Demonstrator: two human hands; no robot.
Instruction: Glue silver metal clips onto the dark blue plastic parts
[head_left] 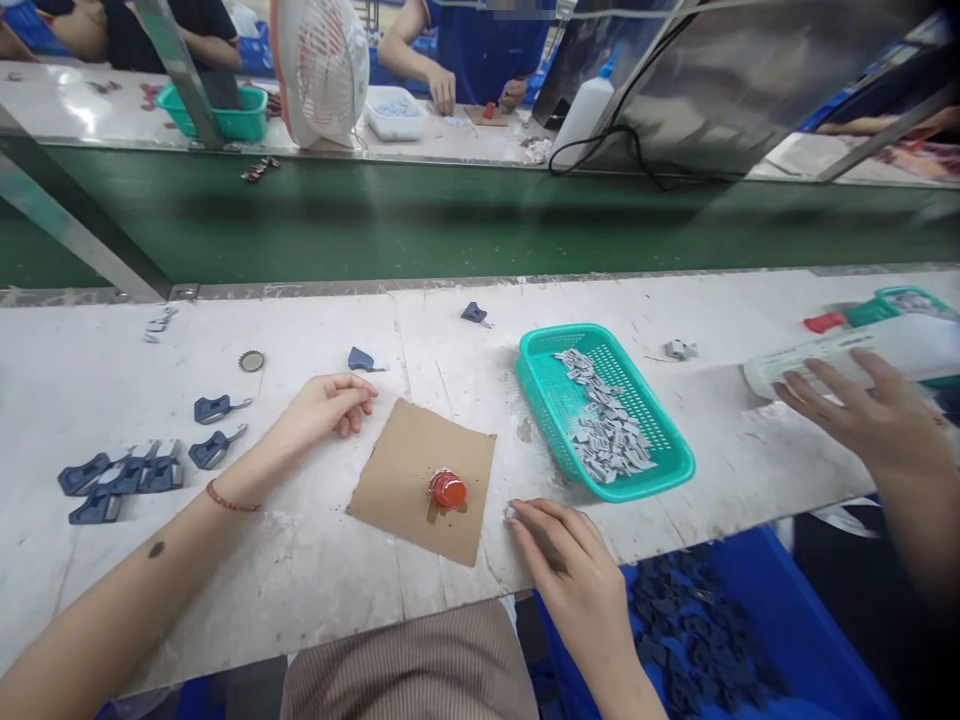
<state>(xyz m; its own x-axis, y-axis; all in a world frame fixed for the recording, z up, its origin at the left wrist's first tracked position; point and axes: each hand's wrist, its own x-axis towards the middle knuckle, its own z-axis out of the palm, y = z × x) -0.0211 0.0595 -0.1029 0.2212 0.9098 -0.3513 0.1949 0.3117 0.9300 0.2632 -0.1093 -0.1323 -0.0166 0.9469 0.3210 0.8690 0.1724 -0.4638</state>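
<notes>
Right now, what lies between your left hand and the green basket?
Between the left hand and the green basket lies brown cardboard with a small red container on it, with bare tabletop either side; the head view shows it.

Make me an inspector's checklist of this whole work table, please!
Surface: white table, scuffed and marked.
Job's things: red pot on cardboard; grey pieces in a green basket; dark blue pieces, mostly at left.
Clutter: bottle cap beyond the left forearm.
Hands: right hand pinches a small pale piece; left hand rests near a blue piece, grip unclear.
Cables: black cable beside a white bottle.
Surroundings: fan; person opposite; another person's hand at right.
</notes>
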